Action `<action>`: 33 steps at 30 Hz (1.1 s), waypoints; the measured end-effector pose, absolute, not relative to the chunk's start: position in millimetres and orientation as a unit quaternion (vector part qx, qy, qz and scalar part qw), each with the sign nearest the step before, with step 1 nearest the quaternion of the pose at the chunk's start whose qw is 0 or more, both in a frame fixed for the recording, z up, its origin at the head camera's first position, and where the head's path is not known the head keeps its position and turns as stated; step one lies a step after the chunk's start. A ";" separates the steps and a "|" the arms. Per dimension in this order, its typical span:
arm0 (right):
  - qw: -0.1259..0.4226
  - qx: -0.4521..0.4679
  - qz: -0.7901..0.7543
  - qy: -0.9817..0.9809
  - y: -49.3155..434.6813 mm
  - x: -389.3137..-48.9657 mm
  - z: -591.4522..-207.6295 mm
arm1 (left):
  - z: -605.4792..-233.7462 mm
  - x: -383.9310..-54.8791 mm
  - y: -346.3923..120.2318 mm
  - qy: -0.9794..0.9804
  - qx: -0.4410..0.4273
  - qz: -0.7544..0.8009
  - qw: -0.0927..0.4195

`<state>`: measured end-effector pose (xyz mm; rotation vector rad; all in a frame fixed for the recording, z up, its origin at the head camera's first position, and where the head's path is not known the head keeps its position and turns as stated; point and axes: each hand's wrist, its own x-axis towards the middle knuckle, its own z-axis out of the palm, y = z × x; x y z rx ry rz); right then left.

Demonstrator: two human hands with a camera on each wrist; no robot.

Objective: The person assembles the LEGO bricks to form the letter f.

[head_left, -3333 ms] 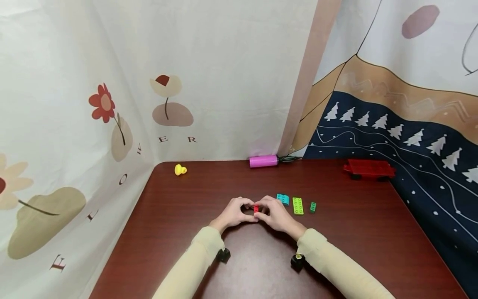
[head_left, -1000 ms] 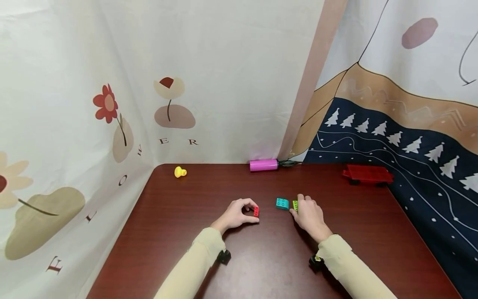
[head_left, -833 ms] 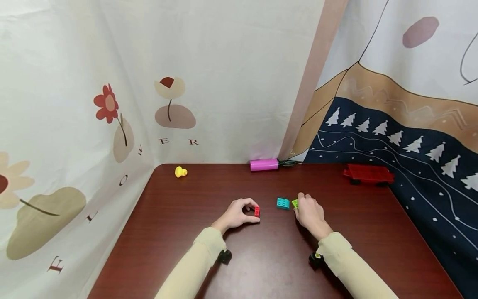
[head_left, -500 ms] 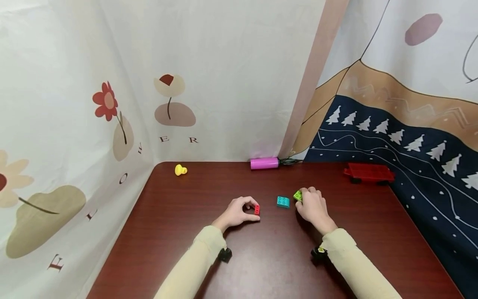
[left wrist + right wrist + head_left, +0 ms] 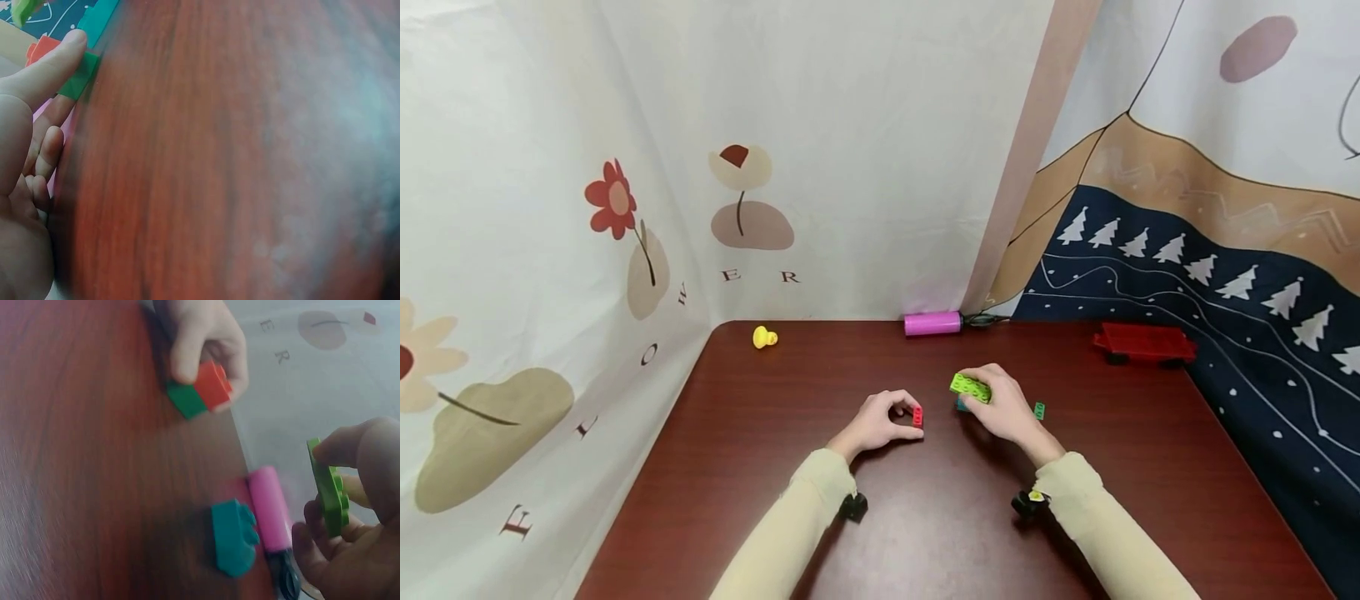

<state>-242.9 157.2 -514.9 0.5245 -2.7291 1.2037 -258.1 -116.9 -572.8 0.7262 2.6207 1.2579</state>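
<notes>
The dark reddish-brown counter fills the lower middle of the head view. A flat red wagon sits at its upper right edge, and a pink cylinder lies along the back edge.

Of the two hands, the right hand, right of centre, pinches a lime brick between thumb and fingers. The left hand, at centre, grips a small red-and-green stack between thumb and fingers.

The lime brick is the largest block, raised above the counter at centre right. It should be light, stiff and hard to break, though its smooth sides may slip a little; opposite side walls look the best hold, leaving studs and underside free. It is bright yellow-green, oblong and low, with rows of round studs.

The teal brick stands on the counter, partly hidden below the lime brick in the head view but apart from it in the right wrist view. It should be just as rigid, easiest taken by its sides; one end looks curved.

In the stack, a red brick sits over a green brick. It is narrow, so fingertips suit it; a grip across both layers should keep them together.

Smallest is a loose green brick, just right of the right hand.
</notes>
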 end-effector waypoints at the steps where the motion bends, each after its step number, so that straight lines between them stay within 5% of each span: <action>1: 0.054 0.181 0.398 -0.898 154.0 -242.7 -516.8 | -573.0 -258.3 -116.7 0.872 0.242 0.420 0.071; 17: -0.003 0.276 0.405 -0.872 106.9 -237.2 -539.0 | -571.3 -259.5 -116.1 0.885 0.239 0.396 0.055; 33: 0.035 0.287 0.370 -0.883 97.7 -236.5 -541.7 | -573.6 -259.8 -115.5 0.891 0.228 0.387 0.060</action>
